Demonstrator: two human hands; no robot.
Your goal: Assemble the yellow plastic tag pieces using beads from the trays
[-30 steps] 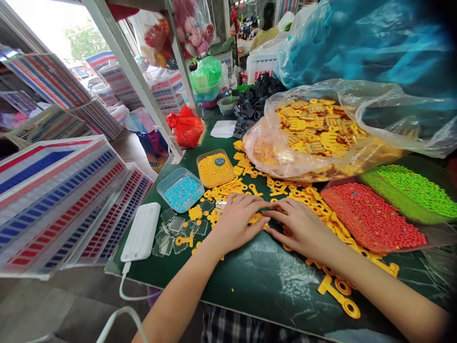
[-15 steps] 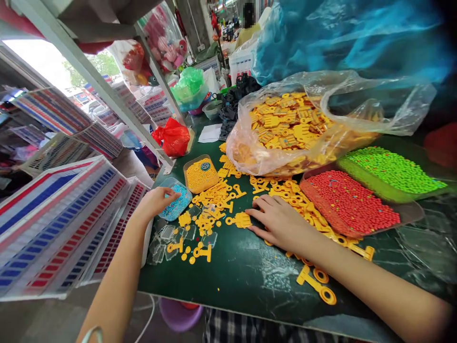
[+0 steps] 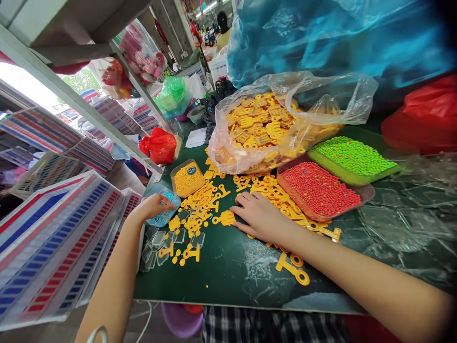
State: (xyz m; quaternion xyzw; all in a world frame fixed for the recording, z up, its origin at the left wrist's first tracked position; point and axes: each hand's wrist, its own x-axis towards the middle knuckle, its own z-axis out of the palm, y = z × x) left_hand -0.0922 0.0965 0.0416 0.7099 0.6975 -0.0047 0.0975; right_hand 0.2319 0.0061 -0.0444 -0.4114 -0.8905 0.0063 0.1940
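Observation:
My left hand (image 3: 153, 208) reaches into a clear tray of blue beads (image 3: 164, 215) at the table's left edge, with fingers drawn together and their tips down among the beads. Whatever the fingertips pinch is too small to make out. My right hand (image 3: 259, 215) lies palm down with fingers apart. Its thumb and fingertips are at the right end of a yellow hand-shaped plastic piece (image 3: 226, 218) lying flat on the table. Beside the blue tray stands a tray of yellow beads (image 3: 188, 181) with a round dark disc on top.
Loose yellow pieces (image 3: 200, 205) cover the middle, near clear plastic squares (image 3: 154, 240). Behind sits a clear bag of yellow parts (image 3: 228, 159). Red beads (image 3: 317, 188) and green beads (image 3: 355, 157) fill trays on the right. Striped crates (image 3: 64, 247) stand left. A person is in the background.
The view has shifted, so the table's things appear further left. Both hands keep about the same places: the left at the blue beads, the right by the yellow hand-shaped piece.

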